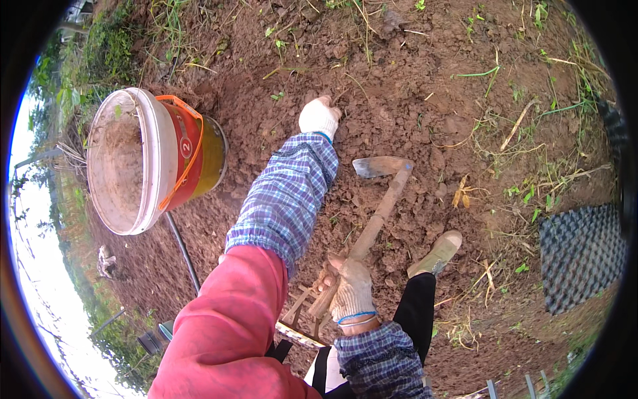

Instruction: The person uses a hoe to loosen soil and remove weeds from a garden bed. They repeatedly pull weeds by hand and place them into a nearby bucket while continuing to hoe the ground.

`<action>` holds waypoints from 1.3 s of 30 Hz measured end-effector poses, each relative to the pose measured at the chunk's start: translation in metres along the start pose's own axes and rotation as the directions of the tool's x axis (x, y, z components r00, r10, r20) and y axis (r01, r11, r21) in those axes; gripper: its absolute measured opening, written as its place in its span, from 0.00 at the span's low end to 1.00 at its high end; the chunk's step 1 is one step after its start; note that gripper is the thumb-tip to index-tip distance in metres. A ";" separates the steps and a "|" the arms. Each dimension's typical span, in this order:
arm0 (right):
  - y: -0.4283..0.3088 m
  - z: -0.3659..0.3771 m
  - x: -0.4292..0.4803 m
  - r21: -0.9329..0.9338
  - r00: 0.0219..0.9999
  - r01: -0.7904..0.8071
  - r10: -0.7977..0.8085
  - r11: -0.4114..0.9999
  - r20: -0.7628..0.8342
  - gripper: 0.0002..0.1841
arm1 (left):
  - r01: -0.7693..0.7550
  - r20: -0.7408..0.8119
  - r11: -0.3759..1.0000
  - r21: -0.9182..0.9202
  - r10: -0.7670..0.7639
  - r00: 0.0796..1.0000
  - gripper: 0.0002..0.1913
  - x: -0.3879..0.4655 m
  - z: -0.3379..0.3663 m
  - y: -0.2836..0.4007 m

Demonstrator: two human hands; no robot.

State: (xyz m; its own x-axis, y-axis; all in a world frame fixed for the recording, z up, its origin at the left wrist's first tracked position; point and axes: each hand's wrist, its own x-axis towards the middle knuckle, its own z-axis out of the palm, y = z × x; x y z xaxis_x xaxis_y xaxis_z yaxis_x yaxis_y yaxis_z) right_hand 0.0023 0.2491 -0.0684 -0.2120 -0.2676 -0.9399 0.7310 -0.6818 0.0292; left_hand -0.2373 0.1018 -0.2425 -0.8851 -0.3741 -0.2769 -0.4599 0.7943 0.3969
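My left hand (320,118), in a white knitted glove, is at the brown soil (379,124) with its fingers curled. Whether anything is between the fingertips is hidden. A plaid oversleeve (289,189) covers that forearm, over a pink sleeve. Closer to my body, my right hand (351,289), gloved with bare fingertips, grips the wooden handle (376,224) of a short hoe. The steel hoe blade (379,166) rests on or just above the loose clods, to the right of my left forearm.
A paint bucket (114,164) with an orange handle stands at left, dirt inside. A black dimpled plastic sheet or tray (583,257) lies at right. My shoe (436,254) is beside the hoe. A small wooden frame (299,319) is near my body. Weeds (518,134) dot the soil.
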 end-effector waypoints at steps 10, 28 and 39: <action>-0.007 0.008 -0.003 0.029 1.000 0.007 -0.006 1.000 -0.020 0.06 | 0.413 0.424 0.123 -0.903 0.093 0.901 0.09 -0.024 -0.054 -0.066; 0.010 0.005 0.011 -0.031 0.999 0.018 -0.016 0.999 0.052 0.08 | 0.157 -0.341 0.925 0.347 -0.032 0.940 0.21 -0.143 -0.384 -0.135; 0.032 -0.013 0.026 -0.266 0.981 0.154 -0.180 0.952 -0.076 0.11 | -0.312 -0.241 0.727 -0.611 0.204 0.949 0.07 -0.205 -0.325 -0.115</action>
State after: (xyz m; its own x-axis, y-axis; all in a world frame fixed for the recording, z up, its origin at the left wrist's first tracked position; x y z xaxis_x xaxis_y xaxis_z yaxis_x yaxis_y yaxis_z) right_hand 0.0288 0.2295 -0.0961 -0.2901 -0.0878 -0.9530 0.8353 -0.5091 -0.2074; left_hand -0.0262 -0.0685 0.0534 -0.9508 -0.3084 0.0295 -0.1020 0.4016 0.9101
